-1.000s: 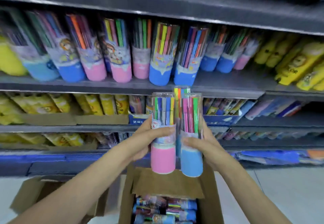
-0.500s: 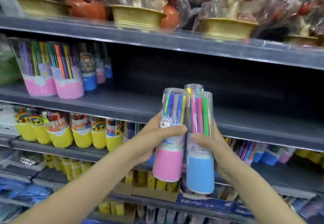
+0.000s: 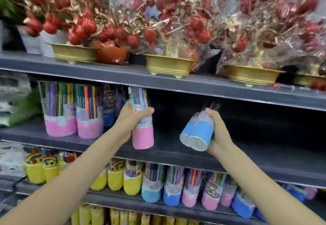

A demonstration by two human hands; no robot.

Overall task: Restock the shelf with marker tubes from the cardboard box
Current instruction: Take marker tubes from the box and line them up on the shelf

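Observation:
My left hand point(image 3: 131, 119) grips a pink-based marker tube point(image 3: 142, 136), held upright just above the dark middle shelf point(image 3: 176, 147), right of the tubes standing there. My right hand point(image 3: 216, 129) grips two blue-based marker tubes point(image 3: 196, 134) side by side, tilted with their tops leaning into the shelf's dark recess and their bottoms facing me. Two pink-based marker tubes point(image 3: 74, 124) stand on the shelf's left part, with blue-based ones behind them. The cardboard box is out of view.
The shelf above point(image 3: 158, 82) carries gold pots point(image 3: 169, 66) of wrapped red flowers. The shelf below holds a row of yellow, blue and pink marker tubes point(image 3: 158, 189). The right part of the middle shelf is dark.
My hands rose and split apart. The left carried the pink tube left to the shelf. The right tipped the blue tubes forward into the shelf. The view tilted upward.

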